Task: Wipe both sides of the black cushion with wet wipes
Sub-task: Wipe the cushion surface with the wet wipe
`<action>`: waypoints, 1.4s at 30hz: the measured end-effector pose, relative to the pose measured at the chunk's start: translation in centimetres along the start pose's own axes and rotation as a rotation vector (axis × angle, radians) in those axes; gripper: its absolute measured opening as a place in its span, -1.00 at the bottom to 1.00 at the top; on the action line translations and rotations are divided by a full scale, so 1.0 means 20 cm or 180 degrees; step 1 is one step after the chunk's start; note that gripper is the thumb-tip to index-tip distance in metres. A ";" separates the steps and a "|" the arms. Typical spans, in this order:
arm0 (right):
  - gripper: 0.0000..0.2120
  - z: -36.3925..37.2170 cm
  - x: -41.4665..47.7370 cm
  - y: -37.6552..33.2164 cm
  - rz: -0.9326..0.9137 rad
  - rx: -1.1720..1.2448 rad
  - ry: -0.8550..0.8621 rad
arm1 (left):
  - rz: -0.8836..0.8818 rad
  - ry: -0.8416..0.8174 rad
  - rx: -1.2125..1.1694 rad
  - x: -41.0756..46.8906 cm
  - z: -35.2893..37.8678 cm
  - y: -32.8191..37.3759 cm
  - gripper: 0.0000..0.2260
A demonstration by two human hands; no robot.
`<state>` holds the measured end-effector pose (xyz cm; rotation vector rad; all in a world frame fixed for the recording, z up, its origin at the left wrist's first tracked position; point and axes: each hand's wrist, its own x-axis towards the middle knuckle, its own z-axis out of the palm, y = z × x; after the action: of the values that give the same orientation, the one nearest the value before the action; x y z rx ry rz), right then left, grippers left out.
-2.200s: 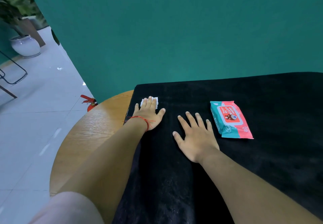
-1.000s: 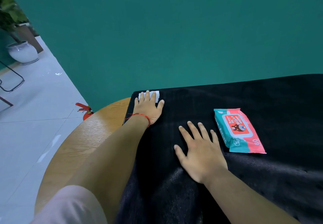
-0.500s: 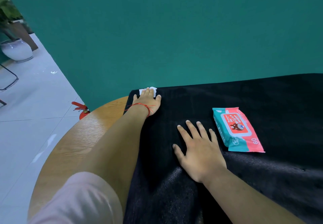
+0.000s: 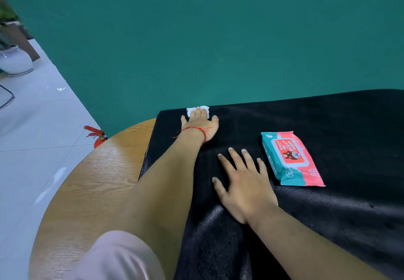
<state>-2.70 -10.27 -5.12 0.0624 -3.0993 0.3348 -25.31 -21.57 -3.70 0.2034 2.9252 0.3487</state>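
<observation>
The flat black plush cushion lay over the round wooden table, its far left corner under a white wet wipe pressed by the left hand, fingers straight and together, while the right hand rested flat, fingers spread, beside the teal-and-pink wipes pack.

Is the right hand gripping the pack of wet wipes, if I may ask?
No, the right hand lies flat and open on the black cushion, beside the pack of wet wipes.
</observation>
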 end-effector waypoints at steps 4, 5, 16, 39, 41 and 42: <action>-0.30 0.00 0.00 0.00 0.0013 0.0028 -0.0031 | 0.0056 0.0072 0.0166 -0.01 0.02 0.02 -0.34; -0.30 0.00 0.01 0.01 0.0016 0.0042 -0.0039 | 0.0058 0.0091 0.0244 -0.01 0.02 0.02 -0.34; -0.33 0.01 0.01 0.01 0.0024 0.0064 -0.0029 | 0.0026 0.0055 0.0441 -0.12 0.05 -0.03 -0.36; -0.42 -0.12 -0.11 0.19 -0.0228 0.0173 -0.0643 | 0.0005 -0.0226 0.0386 -0.50 0.05 -0.03 -0.35; -0.42 -0.08 -0.18 0.20 -0.0139 0.0169 -0.0457 | 0.0018 -0.0245 0.0369 -0.52 0.05 -0.03 -0.35; -0.43 -0.06 -0.19 0.20 -0.0103 0.0181 -0.0340 | 0.0010 -0.0243 0.0363 -0.54 0.06 -0.03 -0.35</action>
<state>1.04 -5.97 -4.84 0.1358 -3.1898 0.4327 -14.65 -23.68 -3.16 0.2323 2.8715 0.1706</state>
